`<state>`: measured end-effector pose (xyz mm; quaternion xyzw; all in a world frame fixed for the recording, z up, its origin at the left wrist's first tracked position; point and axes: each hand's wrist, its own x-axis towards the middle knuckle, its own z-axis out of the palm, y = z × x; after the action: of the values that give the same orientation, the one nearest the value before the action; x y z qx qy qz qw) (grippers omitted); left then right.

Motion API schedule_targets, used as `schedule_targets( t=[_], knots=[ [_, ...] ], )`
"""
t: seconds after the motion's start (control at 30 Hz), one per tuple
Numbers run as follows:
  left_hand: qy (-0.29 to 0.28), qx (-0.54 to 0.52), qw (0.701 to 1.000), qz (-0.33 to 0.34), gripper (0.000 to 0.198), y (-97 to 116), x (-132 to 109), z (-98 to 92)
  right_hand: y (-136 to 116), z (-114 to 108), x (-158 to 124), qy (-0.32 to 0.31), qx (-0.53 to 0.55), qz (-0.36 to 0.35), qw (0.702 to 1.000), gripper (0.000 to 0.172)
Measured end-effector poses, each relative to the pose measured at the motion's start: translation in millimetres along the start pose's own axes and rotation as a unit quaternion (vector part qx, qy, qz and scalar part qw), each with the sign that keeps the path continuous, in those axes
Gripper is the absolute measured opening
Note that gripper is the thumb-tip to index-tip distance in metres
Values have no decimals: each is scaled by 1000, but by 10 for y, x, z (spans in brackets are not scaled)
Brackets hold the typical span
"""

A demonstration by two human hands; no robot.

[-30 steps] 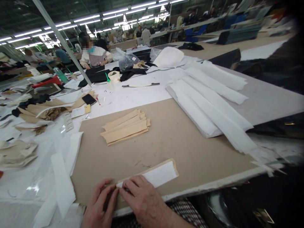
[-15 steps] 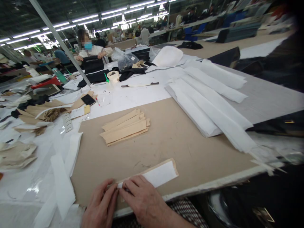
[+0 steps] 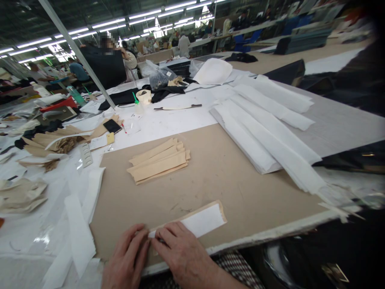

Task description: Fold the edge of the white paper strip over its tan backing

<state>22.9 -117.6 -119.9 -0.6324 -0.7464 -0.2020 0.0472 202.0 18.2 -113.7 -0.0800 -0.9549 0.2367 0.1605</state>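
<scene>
Long work table (image 3: 168, 120), white-covered, runs away into a lit factory hall. On its near part lies a big brown cardboard sheet (image 3: 228, 176), near edge at the person's lap. Right side of the cardboard and past it: stack of long white fabric strips (image 3: 264, 128), fanned, overlapping each other. Left of the cardboard, more white strips (image 3: 80, 228) lie loose on clear plastic. Far left: heaps of tan pattern pieces (image 3: 51, 142), messy. Mid-cardboard: small pile of tan strips (image 3: 159, 162), stacked roughly parallel, well apart from the hands.

Far end of table: a co-worker (image 3: 105, 66) in dark top, black fabric (image 3: 120, 97) in front of them, a clear plastic bag (image 3: 158, 76) and a white rounded piece (image 3: 213, 72) nearby. Black phone-like thing (image 3: 112, 126) lies near the tan heaps.

Near edge, bottom centre: tan strip with white strip on top (image 3: 198, 218), lying flat on the cardboard, angled up to the right, its left end under the fingers. Right hand (image 3: 180, 253) lies palm down, fingers pressing on that left end, something thin and dark under the fingertips, cannot tell what. Left hand (image 3: 128, 259) is flat beside it, fingers extended, tips touching the strip's end, just beside the right fingers. Neither hand is closed around anything; both press down.
</scene>
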Motion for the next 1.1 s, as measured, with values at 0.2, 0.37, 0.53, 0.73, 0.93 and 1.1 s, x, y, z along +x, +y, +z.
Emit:
schedule_targets(
  t=[0.2,0.37,0.53,0.73,0.93,1.1],
  knots=[
    [-10,-92,985,-146,24,90,1,-4,-3,-12,-6,-7,20,11,1000,24],
    [-49,-74,975,-205,34,228,169,-16,20,4,-12,6,40,14,999,25],
    [-84,-59,969,-224,40,269,276,-46,51,29,-9,25,33,2,999,21],
    [-81,-68,959,-262,41,310,282,-46,41,30,-21,28,30,11,999,23],
    [-67,-144,936,-313,41,274,235,-56,15,0,-5,12,27,41,999,23],
    [-103,-180,922,-326,41,179,241,-124,33,-94,52,6,19,41,999,18]
  ],
)
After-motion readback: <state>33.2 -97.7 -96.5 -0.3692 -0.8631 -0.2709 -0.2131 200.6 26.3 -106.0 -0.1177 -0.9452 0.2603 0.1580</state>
